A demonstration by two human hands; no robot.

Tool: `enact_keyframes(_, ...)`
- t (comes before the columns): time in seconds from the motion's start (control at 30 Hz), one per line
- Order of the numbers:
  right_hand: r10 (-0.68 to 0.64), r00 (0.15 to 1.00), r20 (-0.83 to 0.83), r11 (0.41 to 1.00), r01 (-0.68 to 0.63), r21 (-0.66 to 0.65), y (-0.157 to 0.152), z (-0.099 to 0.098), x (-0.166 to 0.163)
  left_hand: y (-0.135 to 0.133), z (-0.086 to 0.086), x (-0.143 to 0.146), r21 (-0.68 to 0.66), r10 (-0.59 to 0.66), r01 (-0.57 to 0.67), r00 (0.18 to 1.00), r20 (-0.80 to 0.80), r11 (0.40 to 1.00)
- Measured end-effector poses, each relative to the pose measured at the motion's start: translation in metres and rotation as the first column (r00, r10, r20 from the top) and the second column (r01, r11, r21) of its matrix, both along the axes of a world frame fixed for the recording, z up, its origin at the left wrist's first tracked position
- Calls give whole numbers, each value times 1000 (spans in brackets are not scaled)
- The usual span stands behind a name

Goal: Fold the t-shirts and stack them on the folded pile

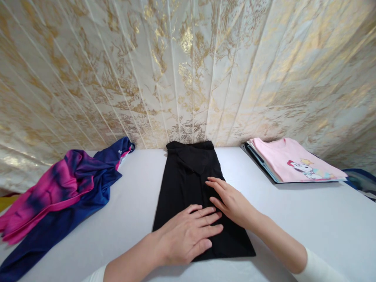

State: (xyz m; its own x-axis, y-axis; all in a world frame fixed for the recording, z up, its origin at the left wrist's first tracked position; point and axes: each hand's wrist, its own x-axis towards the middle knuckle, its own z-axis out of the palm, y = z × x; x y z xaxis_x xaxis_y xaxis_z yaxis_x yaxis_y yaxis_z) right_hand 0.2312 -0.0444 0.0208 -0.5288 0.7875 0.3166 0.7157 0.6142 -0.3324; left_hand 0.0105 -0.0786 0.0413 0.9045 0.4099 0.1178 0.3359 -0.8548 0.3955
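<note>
A black garment (188, 172) lies folded into a long narrow strip on the white table (293, 219), running from the wall toward me. My left hand (188, 233) rests flat on its near part, fingers stretched out and pointing right. My right hand (227, 197) lies flat on the cloth just beyond it, fingers extended toward the left. Both hands press on the fabric and hold nothing.
A crumpled pink and navy garment (64, 188) lies at the left of the table. A stack of folded shirts topped by a pink one with a cartoon print (293, 160) sits at the back right. A gold-marbled wall (188, 70) stands behind the table.
</note>
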Motion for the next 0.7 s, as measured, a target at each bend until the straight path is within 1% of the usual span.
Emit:
enact_keyframes(0.07,-9,998,66,999,7,33,2,-14,-1,-5,0,1,-27,-6,6,1000,-6,1000)
enact_keyframes(0.13,10,994,109,1000,-12,24,-2,-20,3,-10,1,2,-38,-19,18,1000,-11,999)
enact_keyframes(0.2,14,993,114,1000,-13,-7,-5,-18,12,-14,1,3,-45,-34,33,999,-22,998)
enact_keyframes(0.27,-12,996,93,1000,14,-21,-3,-11,23,-17,1,5,-58,-59,57,997,-42,997)
enact_keyframes(0.37,-87,995,43,996,87,3,14,-3,39,-17,2,8,-79,-85,83,996,-29,993)
enact_keyframes(0.43,-123,992,15,992,123,25,30,-2,44,-12,2,11,-76,-73,74,997,14,994)
enact_keyframes(0.53,-108,994,-1,994,108,30,48,-7,35,0,1,16,-45,-60,62,997,46,997)
enact_keyframes(0.63,-77,997,32,997,76,15,60,-16,13,8,-3,22,-23,-65,66,997,35,998)
enact_keyframes(0.7,-118,989,91,993,117,17,66,-22,-2,8,-6,23,-18,-64,65,997,33,998)
